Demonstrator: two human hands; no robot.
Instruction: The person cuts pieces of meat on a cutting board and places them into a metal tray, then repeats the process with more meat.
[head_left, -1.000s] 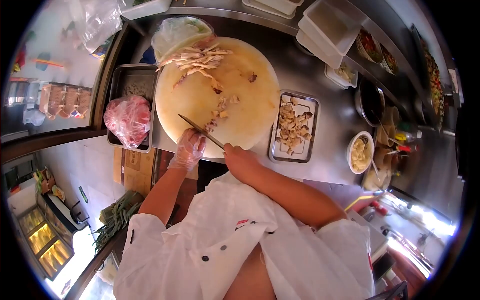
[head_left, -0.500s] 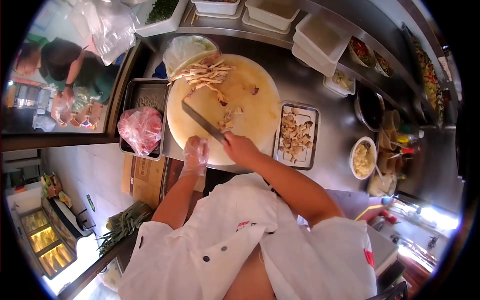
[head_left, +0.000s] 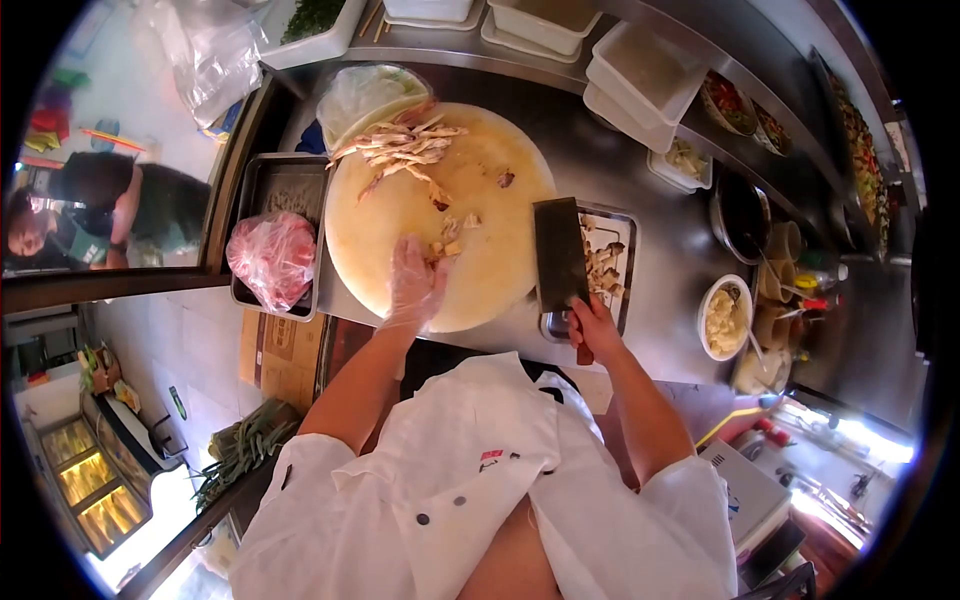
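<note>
My right hand (head_left: 592,326) grips the handle of a cleaver (head_left: 560,250). Its broad dark blade is turned flat toward me, over the right edge of the round chopping board (head_left: 490,280) and the left part of a metal tray (head_left: 632,225) of chopped pieces (head_left: 604,268). On the board, my left hand (head_left: 415,285) wears a clear plastic glove, fingers extended beside a few small cut pieces (head_left: 447,240). Farther back lies a pile of what look like pale chicken feet (head_left: 400,145), next to an open plastic bag (head_left: 365,95).
Left of the board, a dark tray (head_left: 285,180) holds a bag of pink meat (head_left: 275,255). To the right stand a bowl of pale paste (head_left: 725,318) and a dark pot (head_left: 735,220). White containers (head_left: 645,70) line the shelf. Another person (head_left: 120,210) shows behind the window.
The cleaver has moved right, off the board's middle to the tray, and its blade now shows flat. My left hand has moved forward and right to the cut pieces.
</note>
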